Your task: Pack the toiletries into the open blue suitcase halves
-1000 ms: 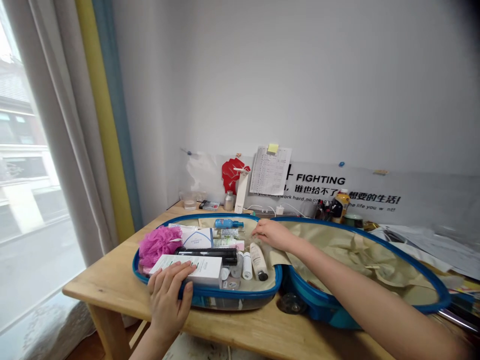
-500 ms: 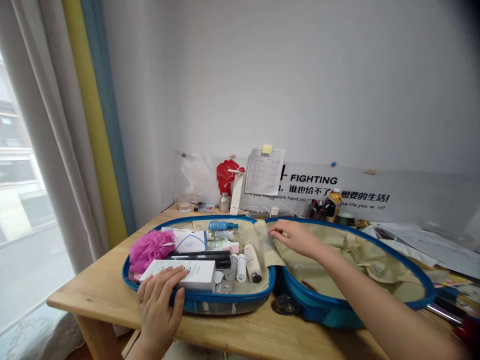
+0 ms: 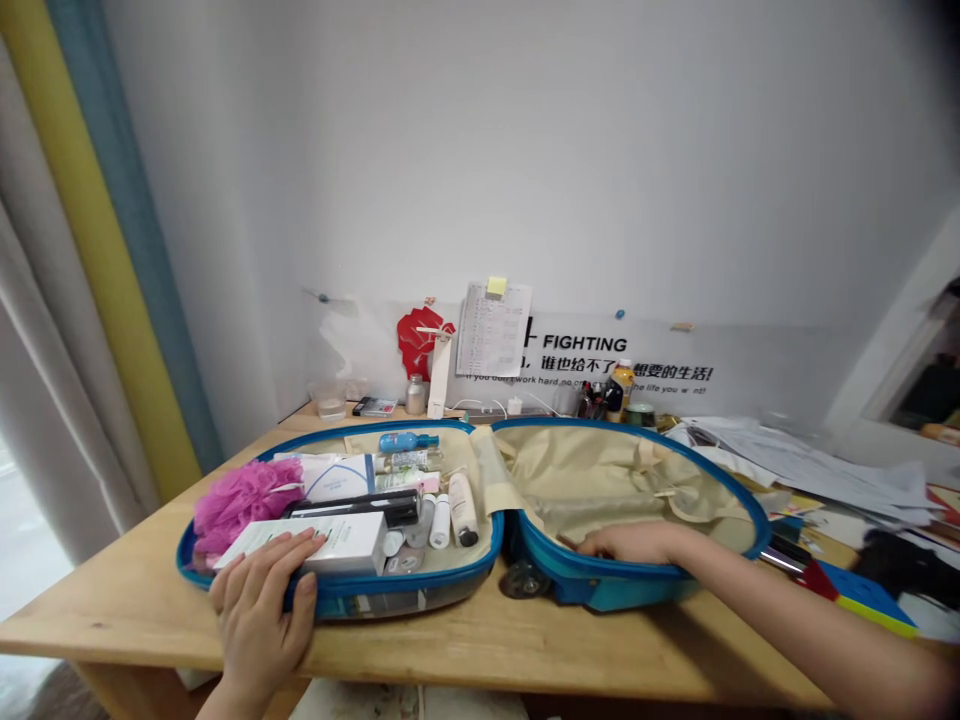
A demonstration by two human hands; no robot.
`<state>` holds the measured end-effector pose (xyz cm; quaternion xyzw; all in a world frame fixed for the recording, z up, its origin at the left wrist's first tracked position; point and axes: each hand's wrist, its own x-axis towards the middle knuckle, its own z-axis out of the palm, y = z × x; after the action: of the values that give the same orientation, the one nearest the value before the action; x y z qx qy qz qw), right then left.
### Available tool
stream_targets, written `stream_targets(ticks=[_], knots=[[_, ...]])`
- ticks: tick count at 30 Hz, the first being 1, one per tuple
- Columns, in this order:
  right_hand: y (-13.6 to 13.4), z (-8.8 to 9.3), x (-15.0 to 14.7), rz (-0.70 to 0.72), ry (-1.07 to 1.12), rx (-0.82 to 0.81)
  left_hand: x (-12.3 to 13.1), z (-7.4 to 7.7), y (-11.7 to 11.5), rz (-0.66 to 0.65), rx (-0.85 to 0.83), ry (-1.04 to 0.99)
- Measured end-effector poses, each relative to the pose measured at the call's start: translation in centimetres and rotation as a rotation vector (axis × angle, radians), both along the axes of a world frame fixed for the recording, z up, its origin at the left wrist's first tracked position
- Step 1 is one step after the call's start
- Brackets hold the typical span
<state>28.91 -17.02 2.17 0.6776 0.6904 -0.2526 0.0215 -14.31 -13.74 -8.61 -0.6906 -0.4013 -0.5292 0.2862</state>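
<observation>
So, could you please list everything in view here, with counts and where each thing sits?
Open suitcase: one, blue with beige lining, on the wooden table.
Bath pouf: one, pink, in the suitcase's left half.
Carton: one, white, beside the pouf.
Black case: one, black, behind the carton.
Toiletry bottles: several, white and blue, in the left half.
Fist cutout: one, red, on the wall.
Loose papers: a pile, white, at the table's right.
Left hand: one, on the carton and suitcase rim.
Right hand: one, at the right half's near rim.
</observation>
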Motion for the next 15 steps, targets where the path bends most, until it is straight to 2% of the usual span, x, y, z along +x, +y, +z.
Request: stream_targets(ticks=[3, 4, 8, 11, 15], knots=[[0.4, 0.1, 0.5, 0.073, 0.083, -0.062, 0.1, 0.2, -0.2, 0.001, -0.007, -0.005], [0.5, 0.2, 1.0, 0.063, 0.083, -0.036, 0.1, 0.2, -0.2, -0.004, -0.013, -0.005], [0.6, 0.7, 4.2, -0.081, -0.003, 0.158, -0.1, 0.6, -0.5, -0.026, -0.066, 0.016], [0.2, 0.9, 6.7, -0.165, -0.090, 0.233, -0.1, 0.8, -0.6, -0.030, -0.092, 0.031], [0.3, 0.2, 7.1, -0.082, -0.113, 0.112, 0.3, 1.2, -0.5, -0.010, -0.072, 0.006]])
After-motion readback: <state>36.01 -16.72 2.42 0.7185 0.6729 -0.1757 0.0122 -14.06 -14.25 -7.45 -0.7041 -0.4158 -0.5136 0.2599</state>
